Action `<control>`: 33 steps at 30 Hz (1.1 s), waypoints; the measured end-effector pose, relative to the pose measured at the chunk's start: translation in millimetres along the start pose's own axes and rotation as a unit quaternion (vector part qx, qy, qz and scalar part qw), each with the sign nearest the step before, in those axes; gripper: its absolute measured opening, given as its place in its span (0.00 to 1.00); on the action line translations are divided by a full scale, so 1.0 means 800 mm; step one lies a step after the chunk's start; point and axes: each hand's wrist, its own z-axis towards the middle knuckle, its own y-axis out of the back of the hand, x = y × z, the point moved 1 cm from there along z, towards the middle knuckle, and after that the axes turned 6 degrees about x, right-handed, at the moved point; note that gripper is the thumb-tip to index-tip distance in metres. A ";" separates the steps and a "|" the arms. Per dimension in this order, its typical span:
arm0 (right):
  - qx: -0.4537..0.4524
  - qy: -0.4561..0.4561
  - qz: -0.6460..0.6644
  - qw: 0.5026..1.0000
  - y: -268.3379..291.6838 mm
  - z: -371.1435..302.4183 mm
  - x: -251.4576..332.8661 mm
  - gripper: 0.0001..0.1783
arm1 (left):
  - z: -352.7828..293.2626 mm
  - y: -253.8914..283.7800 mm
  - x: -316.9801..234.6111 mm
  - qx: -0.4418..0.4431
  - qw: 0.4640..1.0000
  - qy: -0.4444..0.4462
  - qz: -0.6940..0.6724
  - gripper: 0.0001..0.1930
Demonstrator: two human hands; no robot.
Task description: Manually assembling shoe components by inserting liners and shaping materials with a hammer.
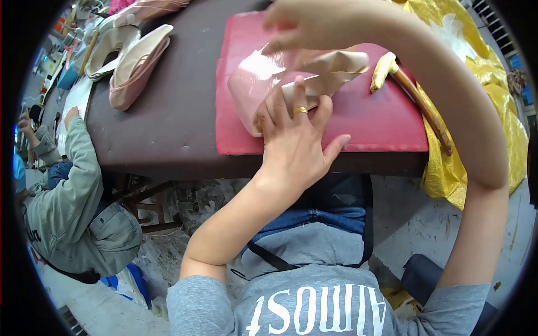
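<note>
A glossy pink shoe upper (253, 84) with a beige lining lies on a red pad (381, 123) in front of me. My left hand (294, 131), a gold ring on one finger, rests on its near edge with the fingers spread. The tips of some of those fingers are hidden in the folds. Above the upper's far side, my right hand (302, 28) is somewhat smeared by motion; thumb and fingers look apart, with nothing visible between them. Whether it touches the upper, I cannot tell. A hammer (420, 103) with a yellow-wrapped head lies to the right.
More pink, beige-lined uppers (140, 70) lie on the dark brown tabletop (185, 101) at the left. Yellow sheeting (496, 115) hangs over the right edge. Another person in a green-grey sleeve (78, 151) works at the far left. Scraps litter the floor below.
</note>
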 end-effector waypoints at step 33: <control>-0.108 0.118 0.079 0.984 -0.103 -0.102 -0.093 0.05 | 0.021 0.073 0.099 0.089 0.961 -0.166 -0.204 0.03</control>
